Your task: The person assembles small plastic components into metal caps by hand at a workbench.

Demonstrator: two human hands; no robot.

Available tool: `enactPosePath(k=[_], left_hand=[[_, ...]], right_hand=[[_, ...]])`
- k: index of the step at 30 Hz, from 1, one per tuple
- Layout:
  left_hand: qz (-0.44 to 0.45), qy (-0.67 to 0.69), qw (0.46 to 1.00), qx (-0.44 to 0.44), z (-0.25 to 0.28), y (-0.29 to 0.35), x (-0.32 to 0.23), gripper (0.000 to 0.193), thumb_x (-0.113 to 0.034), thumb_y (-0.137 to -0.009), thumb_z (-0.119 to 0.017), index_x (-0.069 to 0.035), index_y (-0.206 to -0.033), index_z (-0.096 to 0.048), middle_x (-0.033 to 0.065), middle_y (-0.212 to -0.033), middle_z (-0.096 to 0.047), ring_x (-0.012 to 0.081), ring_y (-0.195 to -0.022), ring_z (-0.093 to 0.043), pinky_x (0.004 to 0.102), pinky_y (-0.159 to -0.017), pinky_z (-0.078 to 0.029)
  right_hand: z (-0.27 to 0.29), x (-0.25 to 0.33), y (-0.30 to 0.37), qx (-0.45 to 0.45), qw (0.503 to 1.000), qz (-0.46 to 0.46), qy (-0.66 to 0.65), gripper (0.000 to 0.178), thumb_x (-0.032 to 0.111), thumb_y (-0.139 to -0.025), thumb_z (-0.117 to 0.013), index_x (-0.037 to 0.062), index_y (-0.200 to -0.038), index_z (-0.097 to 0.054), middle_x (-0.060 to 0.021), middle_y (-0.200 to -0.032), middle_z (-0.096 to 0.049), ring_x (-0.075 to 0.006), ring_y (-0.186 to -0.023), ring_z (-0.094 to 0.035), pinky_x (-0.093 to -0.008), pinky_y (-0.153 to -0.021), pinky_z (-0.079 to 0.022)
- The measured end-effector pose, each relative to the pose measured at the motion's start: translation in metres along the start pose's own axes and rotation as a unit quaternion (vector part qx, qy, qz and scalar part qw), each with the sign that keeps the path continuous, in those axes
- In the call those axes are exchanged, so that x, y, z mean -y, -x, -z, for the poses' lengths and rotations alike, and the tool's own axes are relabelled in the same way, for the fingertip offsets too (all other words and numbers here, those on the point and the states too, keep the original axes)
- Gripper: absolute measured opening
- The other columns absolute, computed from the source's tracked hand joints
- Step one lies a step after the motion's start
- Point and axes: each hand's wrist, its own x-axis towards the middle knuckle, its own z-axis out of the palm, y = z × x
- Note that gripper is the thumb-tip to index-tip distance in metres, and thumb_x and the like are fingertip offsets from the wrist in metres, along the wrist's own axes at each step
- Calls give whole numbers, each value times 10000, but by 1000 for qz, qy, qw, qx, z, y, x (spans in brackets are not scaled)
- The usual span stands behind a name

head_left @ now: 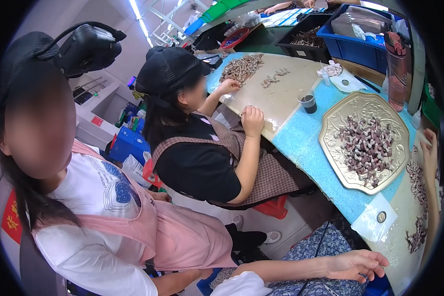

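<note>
Resting on a blue patterned lap, the left hand (357,265) lies loose with fingers spread, holding nothing. At the worktop's (301,143) right edge the right hand (430,148) shows only partly — whether it grips anything I cannot tell. Between them, near that edge, sits an embossed gold metal tray (330,135) heaped with small brown-and-white pieces (366,148) (shell-like, glossy); a dark cup (308,101) stands beyond, and two seated co-workers crowd the worktop's left side.

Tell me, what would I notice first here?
Probably the shiny gold tray on the blue table at the right, heaped with small brown and white pieces. Next, the person in a black cap in the middle, sorting another heap on a pale board.
</note>
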Motion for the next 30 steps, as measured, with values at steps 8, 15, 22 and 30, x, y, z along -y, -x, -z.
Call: enactPosePath(k=[8,15,22,30], left_hand=[[36,-5,999,8,-2,-3,9,317,-265,-926,-547,-116,-1199,-492,-3,-1009,-591,82,-836,-547,230,-700,-455],[35,-16,999,9,0,0,18,329,-266,-924,-550,-113,-1209,-491,-6,-1000,-594,81,-832,-549,234,-698,-458],[38,-2,999,24,-2,4,24,307,-247,-930,-550,-117,-1204,-499,-12,-1002,-601,78,-827,-557,231,-687,-462],[49,-3,998,35,-11,16,26,305,-239,-929,-554,-114,-1206,-522,-9,-1024,-611,72,-819,-567,219,-678,-466]], right_hand=[[74,86,100,91,978,-110,-150,247,93,-915,-561,40,-1150,-507,-46,-1107,-540,-129,-1057,-508,-243,-946,-370],[114,99,137,106,980,-122,-112,196,95,-905,-562,49,-1090,-516,-25,-1044,-536,-91,-932,-499,-204,-803,-382],[131,123,155,101,981,-139,-93,145,127,-905,-556,56,-1026,-519,-9,-979,-537,-65,-840,-487,-186,-674,-366],[147,130,176,79,982,-143,-92,161,147,-892,-578,53,-1015,-534,-5,-930,-541,-45,-766,-465,-171,-599,-333]])
